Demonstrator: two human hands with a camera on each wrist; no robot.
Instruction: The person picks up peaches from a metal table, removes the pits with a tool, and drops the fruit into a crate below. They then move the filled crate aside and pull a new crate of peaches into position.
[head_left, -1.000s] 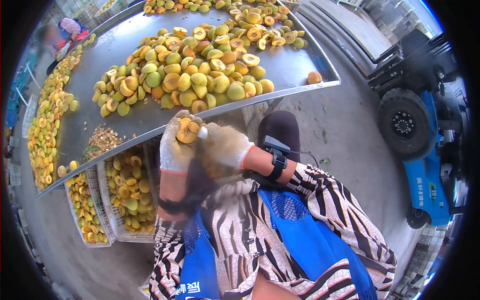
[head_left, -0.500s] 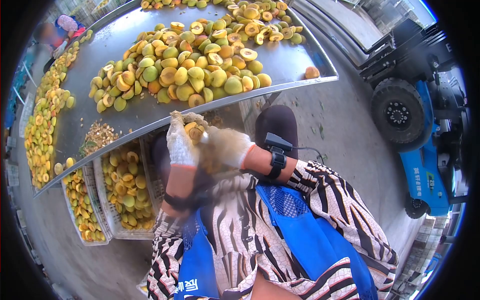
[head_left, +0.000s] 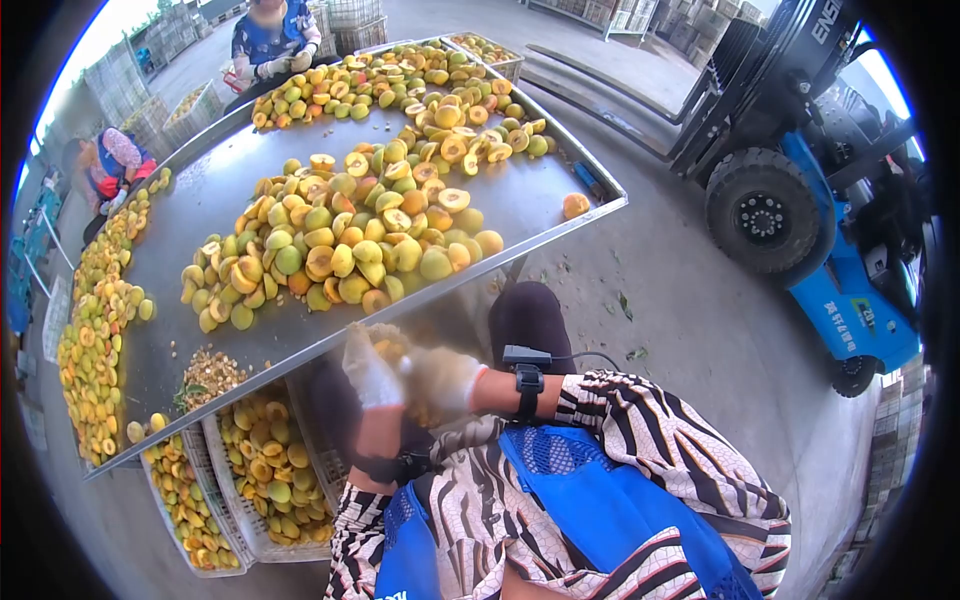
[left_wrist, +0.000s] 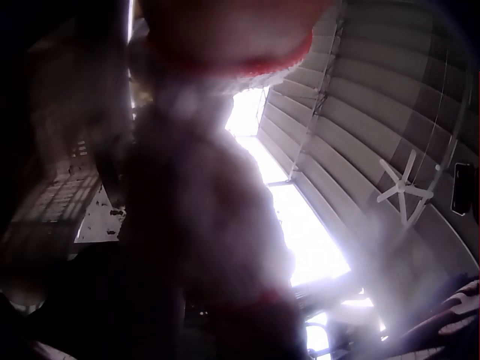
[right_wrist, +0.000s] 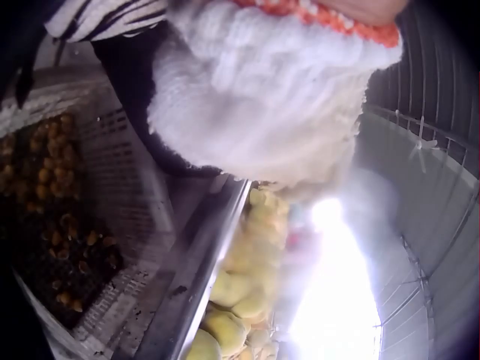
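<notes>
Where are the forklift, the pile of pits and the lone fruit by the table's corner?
forklift (head_left: 845, 310), head view, on its blue body.
pits (head_left: 207, 373), head view, middle of the pile.
lone fruit (head_left: 574, 206), head view, its centre.
table (head_left: 530, 195), head view, bare metal top.

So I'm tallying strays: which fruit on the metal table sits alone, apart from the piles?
The single orange fruit near the metal table's right corner. It lies alone on bare metal beside the rim, while the others are heaped together in piles.
</notes>
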